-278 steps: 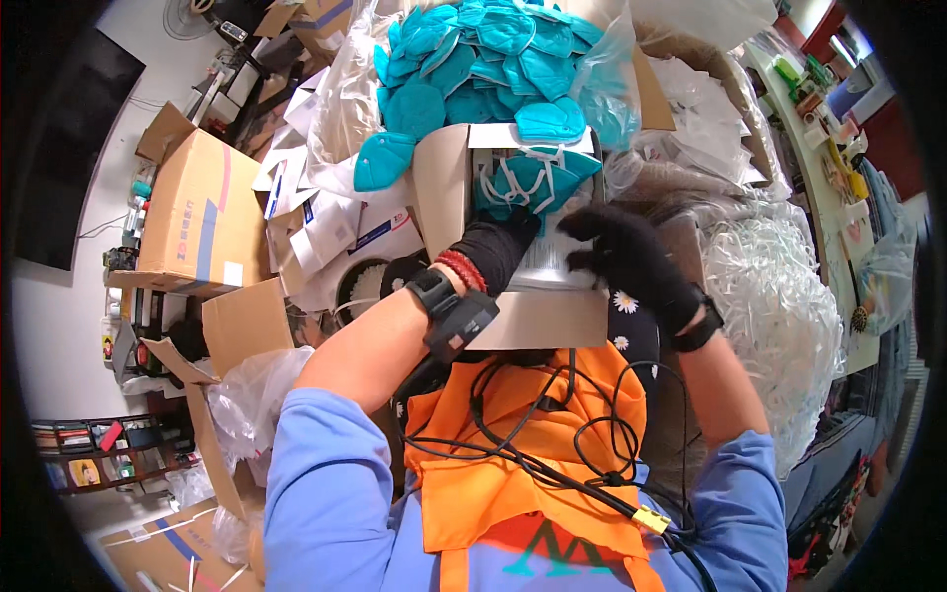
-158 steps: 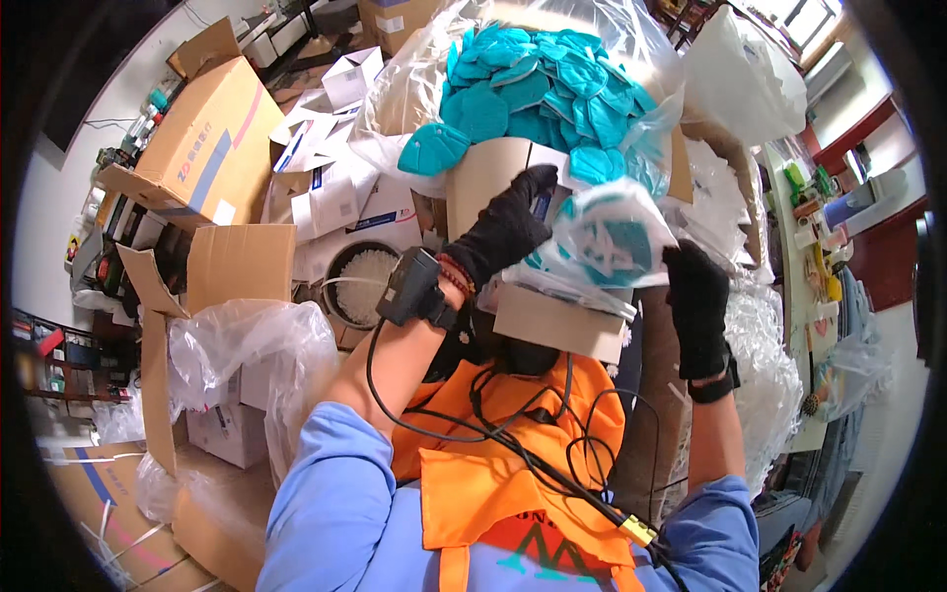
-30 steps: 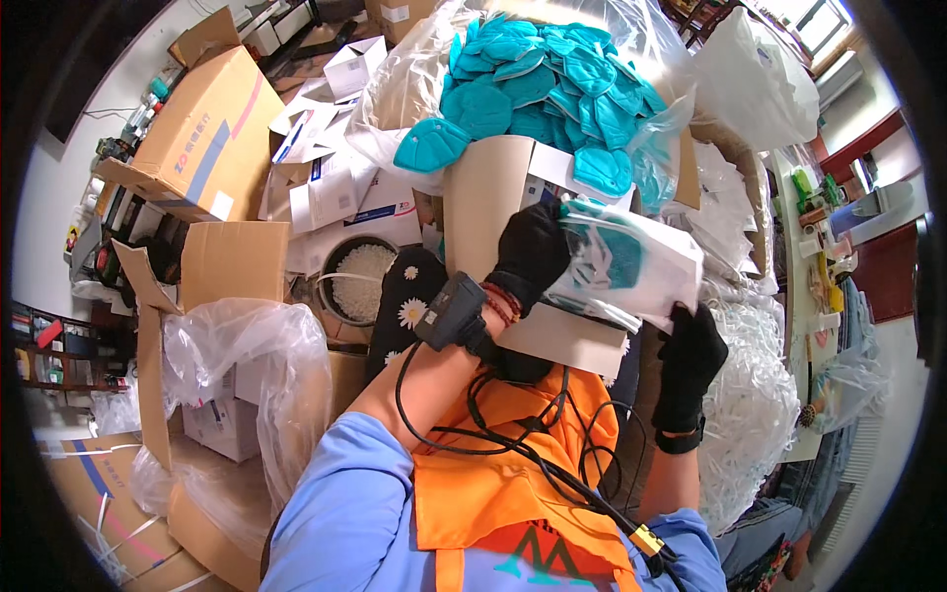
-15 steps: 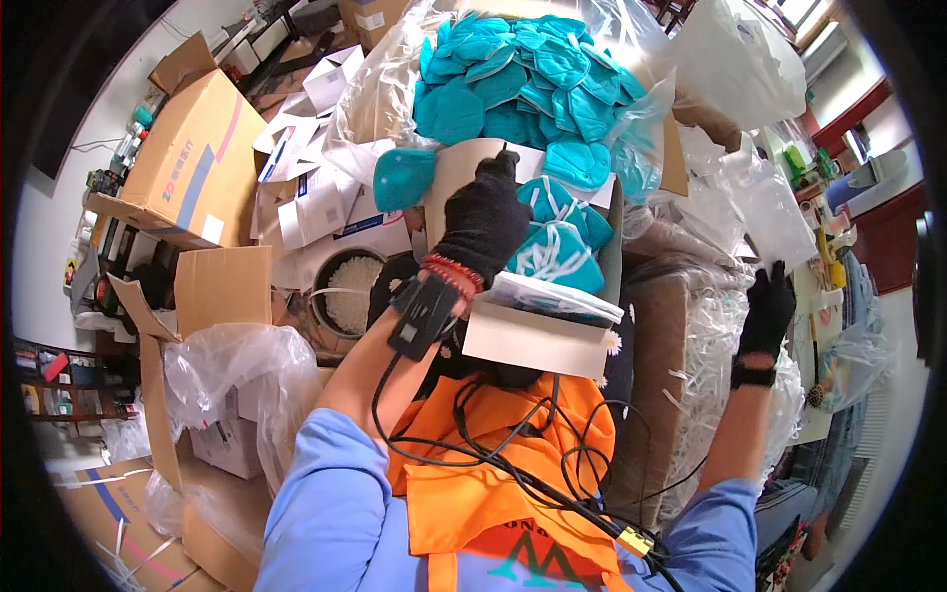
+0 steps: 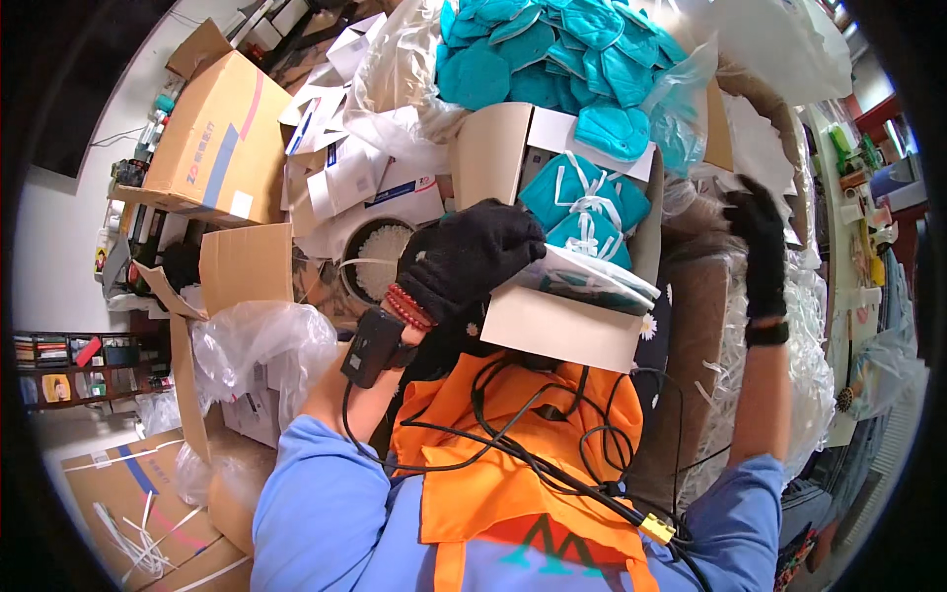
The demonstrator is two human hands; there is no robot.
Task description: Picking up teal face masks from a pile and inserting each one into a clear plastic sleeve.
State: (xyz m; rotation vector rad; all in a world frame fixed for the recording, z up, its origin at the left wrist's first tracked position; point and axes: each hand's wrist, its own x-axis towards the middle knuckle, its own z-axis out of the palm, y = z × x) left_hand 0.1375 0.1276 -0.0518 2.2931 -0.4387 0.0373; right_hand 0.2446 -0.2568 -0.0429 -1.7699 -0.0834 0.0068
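Observation:
My left hand (image 5: 473, 252), in a black glove, is curled closed beside the left edge of an open white carton (image 5: 562, 326). Whatever its fingers hold, if anything, is hidden. Inside the carton lie teal face masks (image 5: 582, 202) with white ear loops, and the ones at the near end stand on edge. Another teal mask (image 5: 612, 131) rests on the carton's far flap. My right hand (image 5: 760, 232), also black-gloved, is raised right of the carton with its fingers apart and nothing in them.
A large heap of teal masks (image 5: 552, 54) lies in clear plastic beyond the carton. Brown boxes (image 5: 212, 148) and folded white cartons (image 5: 340, 178) stand at the left, near a pot of white grains (image 5: 380, 259). Black cables (image 5: 503, 434) cross my orange apron (image 5: 434, 493).
My left hand has drawn back toward me from the carton's far flap, its fingers now curled. The mask left of the carton is out of sight. My right hand has moved farther away.

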